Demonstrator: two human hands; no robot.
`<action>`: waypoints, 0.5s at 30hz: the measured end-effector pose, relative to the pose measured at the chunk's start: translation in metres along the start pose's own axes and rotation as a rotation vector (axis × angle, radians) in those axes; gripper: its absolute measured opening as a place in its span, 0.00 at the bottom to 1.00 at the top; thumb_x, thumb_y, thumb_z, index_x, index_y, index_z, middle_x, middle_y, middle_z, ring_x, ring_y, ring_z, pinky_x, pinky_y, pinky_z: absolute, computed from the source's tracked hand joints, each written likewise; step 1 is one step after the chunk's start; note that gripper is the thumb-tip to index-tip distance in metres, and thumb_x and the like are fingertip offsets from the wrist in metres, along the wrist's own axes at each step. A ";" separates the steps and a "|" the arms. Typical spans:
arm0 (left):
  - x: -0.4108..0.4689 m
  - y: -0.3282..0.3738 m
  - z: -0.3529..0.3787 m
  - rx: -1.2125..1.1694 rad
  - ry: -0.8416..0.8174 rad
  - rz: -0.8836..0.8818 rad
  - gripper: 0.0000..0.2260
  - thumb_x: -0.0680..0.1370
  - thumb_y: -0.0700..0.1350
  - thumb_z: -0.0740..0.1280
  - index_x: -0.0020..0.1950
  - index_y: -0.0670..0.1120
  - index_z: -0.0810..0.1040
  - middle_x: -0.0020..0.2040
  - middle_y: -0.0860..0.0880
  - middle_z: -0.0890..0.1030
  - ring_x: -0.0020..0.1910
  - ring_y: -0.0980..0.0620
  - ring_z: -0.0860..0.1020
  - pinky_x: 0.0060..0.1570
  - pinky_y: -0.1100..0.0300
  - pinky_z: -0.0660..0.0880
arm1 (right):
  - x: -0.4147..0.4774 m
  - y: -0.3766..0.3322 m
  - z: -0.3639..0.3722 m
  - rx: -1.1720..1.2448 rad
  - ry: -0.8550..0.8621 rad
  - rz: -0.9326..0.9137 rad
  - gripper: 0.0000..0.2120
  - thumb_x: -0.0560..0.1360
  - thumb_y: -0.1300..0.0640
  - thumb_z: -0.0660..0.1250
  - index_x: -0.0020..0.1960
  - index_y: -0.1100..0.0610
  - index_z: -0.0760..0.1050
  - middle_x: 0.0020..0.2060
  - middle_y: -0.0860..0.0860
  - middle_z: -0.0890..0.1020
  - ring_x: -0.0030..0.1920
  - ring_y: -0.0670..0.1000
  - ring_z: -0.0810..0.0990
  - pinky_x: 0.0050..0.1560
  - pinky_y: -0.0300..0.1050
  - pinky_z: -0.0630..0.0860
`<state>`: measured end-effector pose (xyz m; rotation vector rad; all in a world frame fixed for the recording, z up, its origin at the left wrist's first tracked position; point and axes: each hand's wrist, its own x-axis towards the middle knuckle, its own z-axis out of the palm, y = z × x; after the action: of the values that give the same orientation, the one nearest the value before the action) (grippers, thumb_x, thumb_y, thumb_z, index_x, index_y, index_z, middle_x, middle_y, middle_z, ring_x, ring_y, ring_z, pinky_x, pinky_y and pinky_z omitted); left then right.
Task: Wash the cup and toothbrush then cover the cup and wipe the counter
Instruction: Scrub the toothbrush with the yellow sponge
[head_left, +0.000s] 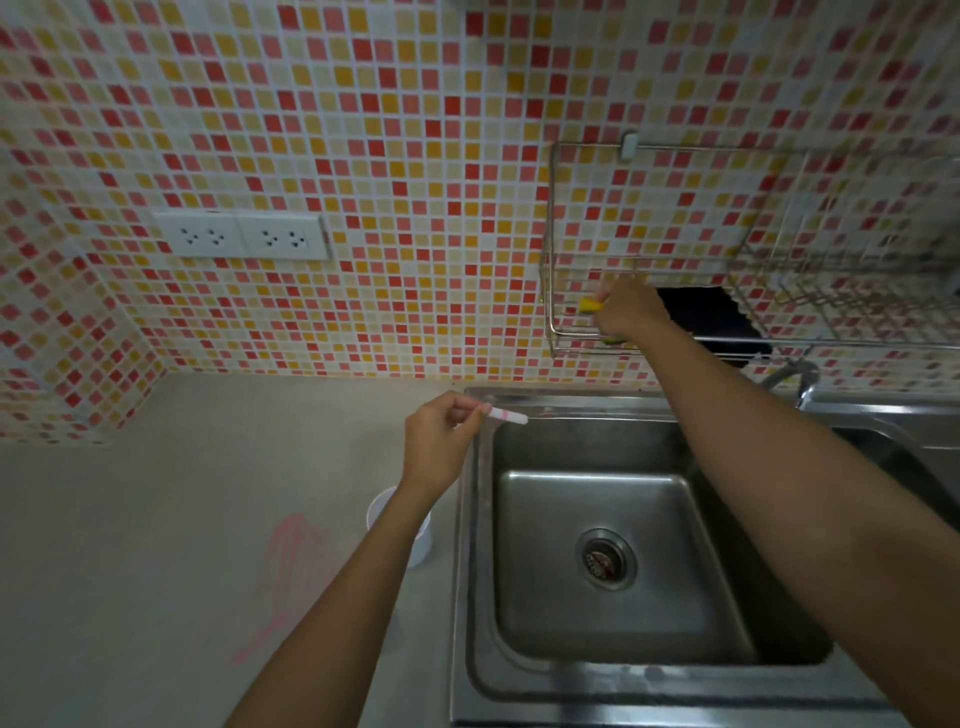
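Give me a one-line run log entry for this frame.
left hand: holds toothbrush at sink edge | right hand: on yellow sponge in wall rack | cup: on counter

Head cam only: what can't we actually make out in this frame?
- cup: mostly hidden by the left forearm; inside unseen.
- toothbrush: only one end shows beyond the left hand; bristles can't be told.
- sponge: yellow corner visible, rest covered by the right hand on the wire rack.
- faucet: spout partly behind the right arm; running water not discernible.
- Rack contents at the right edge: blurred, cut off.
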<state>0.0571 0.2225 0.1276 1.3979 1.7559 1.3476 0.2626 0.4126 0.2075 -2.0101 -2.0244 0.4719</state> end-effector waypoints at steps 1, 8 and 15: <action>-0.002 0.002 0.003 -0.016 0.002 -0.010 0.05 0.76 0.45 0.71 0.48 0.44 0.83 0.40 0.52 0.83 0.40 0.57 0.80 0.38 0.75 0.73 | 0.001 0.000 0.000 -0.011 -0.008 -0.017 0.17 0.74 0.62 0.66 0.63 0.56 0.74 0.61 0.56 0.76 0.50 0.57 0.78 0.39 0.46 0.75; -0.021 0.024 0.026 -0.031 0.044 -0.049 0.02 0.75 0.43 0.71 0.47 0.46 0.82 0.39 0.55 0.83 0.40 0.60 0.80 0.37 0.75 0.74 | -0.052 0.007 -0.020 0.531 0.425 -0.358 0.14 0.77 0.57 0.65 0.61 0.51 0.78 0.53 0.53 0.79 0.48 0.51 0.78 0.54 0.41 0.76; -0.039 0.058 0.074 -0.033 0.020 0.018 0.01 0.74 0.42 0.72 0.45 0.47 0.82 0.40 0.53 0.84 0.40 0.60 0.82 0.42 0.69 0.78 | -0.163 0.073 0.016 0.425 0.304 -0.546 0.17 0.77 0.60 0.66 0.65 0.52 0.74 0.53 0.51 0.69 0.47 0.43 0.70 0.50 0.30 0.71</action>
<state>0.1571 0.2130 0.1461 1.3902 1.7299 1.3987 0.3265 0.2487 0.1722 -1.1459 -1.9624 0.4014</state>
